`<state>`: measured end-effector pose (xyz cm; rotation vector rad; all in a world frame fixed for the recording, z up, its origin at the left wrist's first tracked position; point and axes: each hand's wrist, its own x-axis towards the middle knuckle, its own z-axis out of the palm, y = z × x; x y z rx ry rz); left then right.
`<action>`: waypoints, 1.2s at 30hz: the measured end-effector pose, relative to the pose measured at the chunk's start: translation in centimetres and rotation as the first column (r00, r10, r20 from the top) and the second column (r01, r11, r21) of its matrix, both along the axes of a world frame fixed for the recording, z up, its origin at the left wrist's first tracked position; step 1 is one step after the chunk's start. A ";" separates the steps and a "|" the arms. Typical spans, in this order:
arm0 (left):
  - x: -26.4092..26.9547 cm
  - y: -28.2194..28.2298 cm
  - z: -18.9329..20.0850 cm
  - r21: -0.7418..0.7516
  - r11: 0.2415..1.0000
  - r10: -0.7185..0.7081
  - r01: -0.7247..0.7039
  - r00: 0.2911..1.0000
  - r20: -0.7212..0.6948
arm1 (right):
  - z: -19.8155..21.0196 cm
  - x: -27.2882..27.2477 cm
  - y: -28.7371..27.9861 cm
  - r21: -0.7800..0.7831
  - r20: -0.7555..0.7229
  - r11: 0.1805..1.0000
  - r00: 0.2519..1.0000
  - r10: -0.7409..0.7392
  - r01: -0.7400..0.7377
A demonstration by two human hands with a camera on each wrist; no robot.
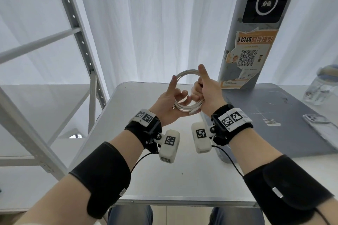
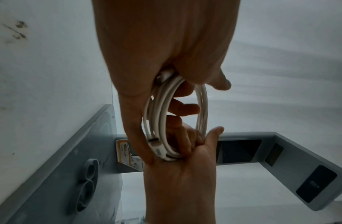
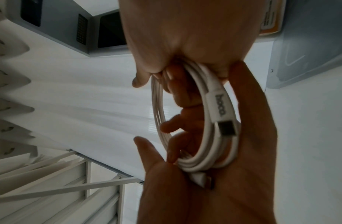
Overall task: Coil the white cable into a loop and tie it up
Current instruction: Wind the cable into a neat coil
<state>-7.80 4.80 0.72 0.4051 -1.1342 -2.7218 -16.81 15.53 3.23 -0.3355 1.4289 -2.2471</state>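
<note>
The white cable is wound into a round coil of several turns, held up in the air above the white table. My left hand carries the coil's lower left part in its palm, with fingers curled through the ring and the index finger pointing up. My right hand grips the coil's right side in a fist, thumb raised. In the right wrist view the coil lies across the left palm, and a white plug with a metal tip lies along the bundle. The left wrist view shows the coil between both hands.
A grey mat covers the table's right half, with a phone on it and a clear jar behind. A grey pillar with an orange poster stands at the back. A metal shelf frame rises on the left.
</note>
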 end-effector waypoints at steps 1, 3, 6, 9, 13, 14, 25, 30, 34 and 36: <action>0.0 0.0 -0.2 0.004 1.000 -0.015 0.015 1.000 0.002 | -0.3 -0.1 -0.1 0.026 -0.020 1.000 1.000 -0.012 0.012; -0.1 -0.1 -0.5 -0.021 0.999 -0.036 0.036 0.999 0.016 | -1.0 -0.3 -0.3 0.053 -0.041 0.999 0.999 -0.012 0.014; -0.4 -0.1 -1.2 -0.021 0.997 -0.068 0.069 0.996 0.059 | -2.5 -1.0 -0.6 0.053 -0.026 0.998 0.999 0.030 -0.028; -0.7 -0.5 -2.1 0.039 0.995 -0.099 0.096 0.993 0.072 | -3.9 -1.8 -1.0 0.060 -0.023 0.996 0.998 0.064 -0.062; -1.7 -1.5 -4.1 0.060 0.994 -0.092 0.087 0.990 0.102 | -6.0 -2.8 -1.9 0.109 -0.018 0.989 0.995 0.099 -0.097; -2.1 -1.8 -4.6 0.059 0.996 -0.078 0.072 0.990 0.113 | -6.5 -3.1 -2.2 0.119 -0.007 0.987 0.994 0.111 -0.109; -5.3 -4.6 -9.7 0.166 0.984 -0.070 0.061 0.996 0.047 | -12.6 -5.6 -3.8 0.129 0.077 0.957 0.964 0.253 -0.261; -6.5 -5.4 -10.8 0.198 0.978 -0.067 0.060 0.997 0.026 | -13.1 -5.9 -4.5 0.288 0.004 0.934 0.976 0.218 -0.210; -6.9 -5.8 -10.7 0.193 0.979 -0.078 0.068 0.996 0.041 | -12.5 -5.6 -4.4 0.485 -0.072 0.857 0.969 0.235 -0.172; -6.8 -5.8 -10.7 0.187 0.978 -0.100 0.091 0.994 0.043 | -12.2 -5.5 -4.1 0.533 -0.099 0.834 0.969 0.228 -0.142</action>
